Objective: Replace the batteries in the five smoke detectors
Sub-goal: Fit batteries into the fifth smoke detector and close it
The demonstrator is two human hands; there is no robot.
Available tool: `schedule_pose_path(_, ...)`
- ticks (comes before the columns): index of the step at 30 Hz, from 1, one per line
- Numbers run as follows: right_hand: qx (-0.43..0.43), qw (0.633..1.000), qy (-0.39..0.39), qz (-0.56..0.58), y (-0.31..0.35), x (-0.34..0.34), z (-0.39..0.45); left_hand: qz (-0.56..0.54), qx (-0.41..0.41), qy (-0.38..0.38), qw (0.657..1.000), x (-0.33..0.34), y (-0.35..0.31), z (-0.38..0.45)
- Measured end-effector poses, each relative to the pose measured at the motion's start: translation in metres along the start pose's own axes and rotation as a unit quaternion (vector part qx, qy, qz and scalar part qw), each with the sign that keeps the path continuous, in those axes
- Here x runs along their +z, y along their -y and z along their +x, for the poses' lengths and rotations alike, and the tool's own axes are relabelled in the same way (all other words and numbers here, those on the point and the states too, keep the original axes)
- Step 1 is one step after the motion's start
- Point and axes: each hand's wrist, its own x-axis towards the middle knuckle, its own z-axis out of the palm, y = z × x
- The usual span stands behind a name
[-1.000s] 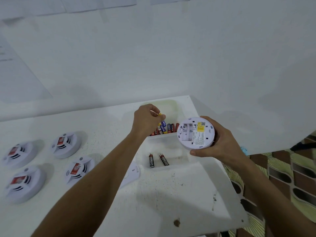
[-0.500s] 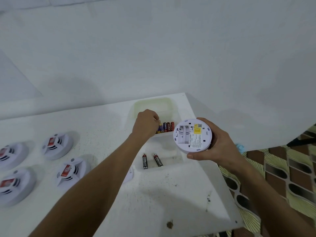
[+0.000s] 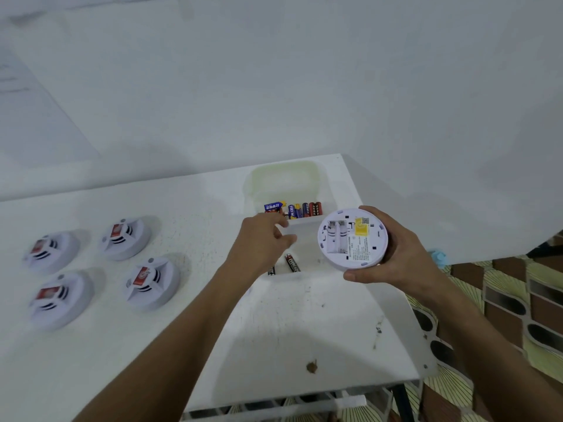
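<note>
- The white table (image 3: 91,360) fills the lower left, with patterned floor tiles (image 3: 518,300) beyond its right edge
- A white divided tray (image 3: 307,225) sits near the table's far right corner, its pale lid (image 3: 286,181) standing open behind
- Four smoke detectors (image 3: 152,283) rest face up in a two-by-two group on the left of the table, well apart from the tray
- The right hand (image 3: 396,251) grips a fifth smoke detector (image 3: 353,237) by its rim, held above the tray's right side with the back facing up; its battery bay shows bare slots beside a yellow label
- The left hand (image 3: 262,242) hovers over the tray's near compartment, fingers loosely bent and spread, with nothing seen in its grasp
- A row of mixed batteries (image 3: 300,210) lies in the tray's far compartment
- Two dark batteries (image 3: 292,263) lie in the near compartment, one partly hidden under the left hand
</note>
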Motion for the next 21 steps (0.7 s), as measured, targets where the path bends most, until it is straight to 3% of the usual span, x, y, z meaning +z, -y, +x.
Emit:
schedule_pose_path(9, 0.008, 1.0, 0.005, 0.013, -0.003, 0.003, -0.018, 0.143, -0.046, 0.139, 0.979, 0.017, -0.008, 0.01)
schedule_pose_path(21, 0.014, 1.0, 0.016, 0.004, -0.013, -0.005, -0.028, 0.129, -0.06, 0.117, 0.983, 0.034, -0.003, 0.021)
